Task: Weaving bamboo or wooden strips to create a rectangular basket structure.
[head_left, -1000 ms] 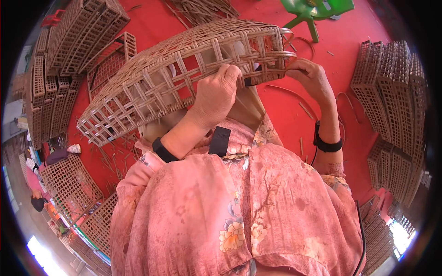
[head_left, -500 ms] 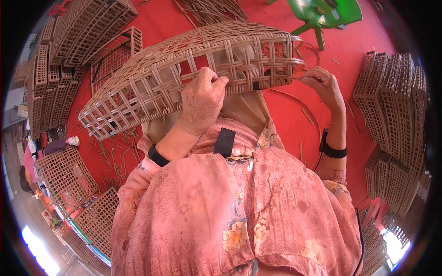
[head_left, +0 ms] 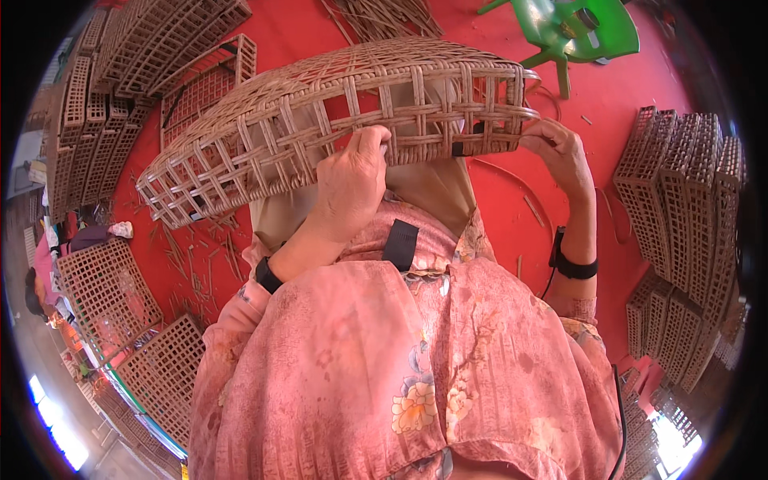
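Note:
A brown woven rattan basket [head_left: 400, 78] lies tilted across my lap, its open lattice side facing me. My left hand [head_left: 350, 184] is closed on the near edge of that side, around the middle; the basket hides some of its fingertips. At the basket's right end, my right hand [head_left: 565, 160] pinches a thin rattan strip close to the corner. Loose strip loops [head_left: 531, 114] stick out just above those fingers. A short black band [head_left: 458, 149] marks the lattice near the right end.
Stacked lattice panels [head_left: 672, 200] stand on the right, with more stacks [head_left: 88, 144] at left. A green plastic stool [head_left: 572, 36] is at the far right. Rattan strips [head_left: 380, 18] lie beyond the basket, and scraps [head_left: 200, 264] litter the red floor [head_left: 504, 208].
My right fingers have come closer to the basket's right corner, so less strip shows between them. My left hand keeps its hold on the edge. The whole view has shifted slightly.

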`<act>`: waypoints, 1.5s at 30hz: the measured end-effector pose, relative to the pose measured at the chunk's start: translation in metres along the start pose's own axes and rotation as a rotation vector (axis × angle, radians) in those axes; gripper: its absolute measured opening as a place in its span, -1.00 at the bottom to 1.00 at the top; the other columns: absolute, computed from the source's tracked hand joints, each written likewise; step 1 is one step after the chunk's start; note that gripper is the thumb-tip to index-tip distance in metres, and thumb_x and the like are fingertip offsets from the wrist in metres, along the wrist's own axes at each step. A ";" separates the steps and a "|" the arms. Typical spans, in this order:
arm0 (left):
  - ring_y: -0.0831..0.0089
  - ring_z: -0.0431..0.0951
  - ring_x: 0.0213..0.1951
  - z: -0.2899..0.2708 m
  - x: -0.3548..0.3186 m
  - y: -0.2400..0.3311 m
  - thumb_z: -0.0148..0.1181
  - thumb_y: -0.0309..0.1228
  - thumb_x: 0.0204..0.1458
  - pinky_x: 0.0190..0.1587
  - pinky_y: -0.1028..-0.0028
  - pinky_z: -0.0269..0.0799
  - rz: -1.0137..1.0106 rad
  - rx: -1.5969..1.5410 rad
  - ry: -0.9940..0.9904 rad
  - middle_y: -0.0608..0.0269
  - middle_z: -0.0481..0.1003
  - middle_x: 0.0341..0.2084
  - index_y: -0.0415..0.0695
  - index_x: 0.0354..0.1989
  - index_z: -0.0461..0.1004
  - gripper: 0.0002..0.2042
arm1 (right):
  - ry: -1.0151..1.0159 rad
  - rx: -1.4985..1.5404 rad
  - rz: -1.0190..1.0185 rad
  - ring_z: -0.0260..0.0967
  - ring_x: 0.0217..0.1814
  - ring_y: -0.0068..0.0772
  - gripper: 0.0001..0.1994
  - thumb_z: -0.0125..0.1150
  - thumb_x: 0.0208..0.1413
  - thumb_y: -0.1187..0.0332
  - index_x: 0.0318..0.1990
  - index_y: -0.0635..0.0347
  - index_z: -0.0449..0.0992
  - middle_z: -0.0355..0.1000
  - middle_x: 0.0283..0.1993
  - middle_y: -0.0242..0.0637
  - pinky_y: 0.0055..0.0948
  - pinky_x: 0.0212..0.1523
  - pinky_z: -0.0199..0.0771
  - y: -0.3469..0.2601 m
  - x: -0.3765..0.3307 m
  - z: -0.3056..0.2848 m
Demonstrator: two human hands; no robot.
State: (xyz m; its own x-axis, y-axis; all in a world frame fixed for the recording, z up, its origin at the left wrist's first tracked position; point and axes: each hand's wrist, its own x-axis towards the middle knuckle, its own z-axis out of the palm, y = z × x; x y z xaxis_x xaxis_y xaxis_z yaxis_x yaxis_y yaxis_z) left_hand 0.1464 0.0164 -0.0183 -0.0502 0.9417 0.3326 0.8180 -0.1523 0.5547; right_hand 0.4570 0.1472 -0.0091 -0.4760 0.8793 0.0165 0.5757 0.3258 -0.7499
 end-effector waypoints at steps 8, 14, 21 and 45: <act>0.55 0.50 -0.50 -0.006 -0.001 -0.008 0.19 -0.66 0.03 -0.41 0.52 0.43 -0.125 -0.315 0.059 0.23 0.54 -0.48 -0.20 -0.27 0.45 -0.87 | 0.033 -0.053 0.049 0.36 -0.40 -0.50 -0.82 0.32 0.05 0.38 -0.28 0.33 0.59 0.47 -0.43 -0.26 -0.48 -0.35 0.35 0.000 -0.007 -0.006; 0.45 0.58 -0.43 -0.021 -0.013 -0.020 0.21 -0.65 0.03 -0.37 0.44 0.47 -0.116 -0.238 0.158 0.23 0.55 -0.44 -0.17 -0.21 0.51 -0.83 | 0.038 -0.034 0.203 0.33 -0.36 -0.59 -0.86 0.29 0.07 0.42 -0.27 0.32 0.60 0.44 -0.41 -0.37 -0.51 -0.31 0.34 0.011 -0.014 -0.027; 0.27 0.58 -0.36 -0.033 -0.017 -0.025 0.27 -0.55 -0.03 -0.38 0.32 0.48 0.064 0.174 0.112 0.28 0.46 -0.37 -0.08 -0.20 0.55 -0.80 | 0.036 0.009 0.152 0.30 -0.37 -0.61 -0.88 0.28 0.09 0.44 -0.28 0.32 0.59 0.42 -0.41 -0.37 -0.52 -0.30 0.33 0.015 -0.011 -0.017; 0.67 0.44 -0.57 -0.030 -0.034 -0.037 0.25 -0.56 0.10 -0.52 0.56 0.39 -0.440 -0.408 0.171 0.33 0.49 -0.53 -0.18 -0.22 0.44 -0.88 | 0.050 0.055 0.107 0.29 -0.37 -0.60 -0.89 0.29 0.08 0.46 -0.31 0.33 0.55 0.43 -0.42 -0.37 -0.52 -0.31 0.33 0.005 -0.006 0.010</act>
State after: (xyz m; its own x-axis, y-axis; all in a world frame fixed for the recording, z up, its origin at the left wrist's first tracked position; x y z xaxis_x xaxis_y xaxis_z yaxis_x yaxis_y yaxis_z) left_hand 0.1005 -0.0189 -0.0276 -0.4514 0.8860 0.1059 0.4165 0.1043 0.9031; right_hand 0.4565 0.1400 -0.0192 -0.3795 0.9246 -0.0337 0.5836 0.2110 -0.7841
